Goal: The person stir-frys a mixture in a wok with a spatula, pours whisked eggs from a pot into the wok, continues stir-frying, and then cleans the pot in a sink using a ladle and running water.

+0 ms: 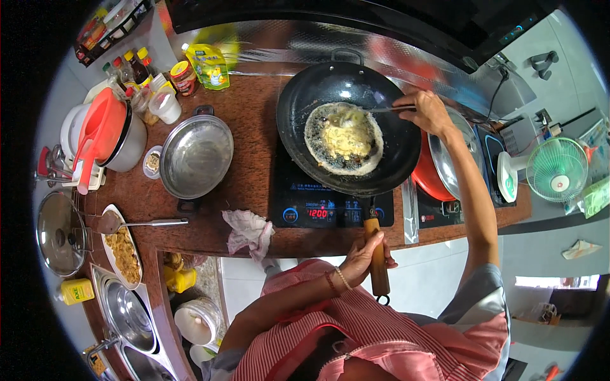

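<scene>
1. While the left hand (360,257) steadies the black wok (399,152), the right hand (426,114) works over it from the upper right.
2. The left hand is closed around the wok's wooden handle (379,273), its fingertips showing on the far side.
3. The right hand grips a thin utensil (403,108), its far end reaching into the wok; the tip is blurred, so I cannot tell its shape.
4. The food (346,143), pale yellow with a frothy, bubbling rim, lies in the bottom of the wok, which sits on a black hob (298,197) with a lit display.
5. The step in hand looks like frying, with the utensil stirring or spreading the centre.
6. The next move seems to call for a firm left hold and gentle lifting at the food's edge, without splashing the hot liquid.
7. On the brown surface (254,127) to the left are a metal pan (197,159), a cloth (248,232) near the front edge and, farther left, a white dish (113,260) of golden-brown pieces.
</scene>
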Demonstrator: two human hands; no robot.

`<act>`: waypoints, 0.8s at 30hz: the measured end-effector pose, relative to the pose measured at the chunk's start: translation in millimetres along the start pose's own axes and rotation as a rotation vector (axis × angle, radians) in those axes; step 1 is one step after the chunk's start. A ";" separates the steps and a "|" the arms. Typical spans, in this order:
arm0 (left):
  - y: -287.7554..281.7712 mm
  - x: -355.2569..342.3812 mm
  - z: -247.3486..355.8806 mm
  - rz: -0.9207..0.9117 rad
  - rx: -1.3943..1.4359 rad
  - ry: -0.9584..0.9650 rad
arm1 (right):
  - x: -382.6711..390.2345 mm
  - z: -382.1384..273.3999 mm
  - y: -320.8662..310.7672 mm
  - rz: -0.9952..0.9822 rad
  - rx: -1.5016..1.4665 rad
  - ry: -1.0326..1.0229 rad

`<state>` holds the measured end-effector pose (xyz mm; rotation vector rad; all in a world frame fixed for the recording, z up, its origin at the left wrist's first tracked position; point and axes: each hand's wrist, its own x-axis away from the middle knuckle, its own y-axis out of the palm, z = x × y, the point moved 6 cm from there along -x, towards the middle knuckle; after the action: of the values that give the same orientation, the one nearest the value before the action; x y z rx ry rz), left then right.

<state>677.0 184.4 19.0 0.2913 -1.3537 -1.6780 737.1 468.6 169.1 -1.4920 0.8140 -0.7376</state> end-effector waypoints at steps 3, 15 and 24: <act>0.0 0.3 1.8 0.005 0.016 0.008 | 10.6 -12.1 -0.7 -0.036 -0.008 -0.018; -2.1 2.9 -0.3 -0.001 -0.016 -0.038 | -64.2 5.8 16.8 0.094 0.020 0.040; -4.2 1.6 -0.8 0.010 -0.027 -0.031 | -31.5 7.2 11.3 0.103 -0.125 0.063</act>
<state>674.5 182.4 15.6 0.2440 -1.3519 -1.6976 725.0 498.5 157.7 -1.5312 0.9930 -0.6699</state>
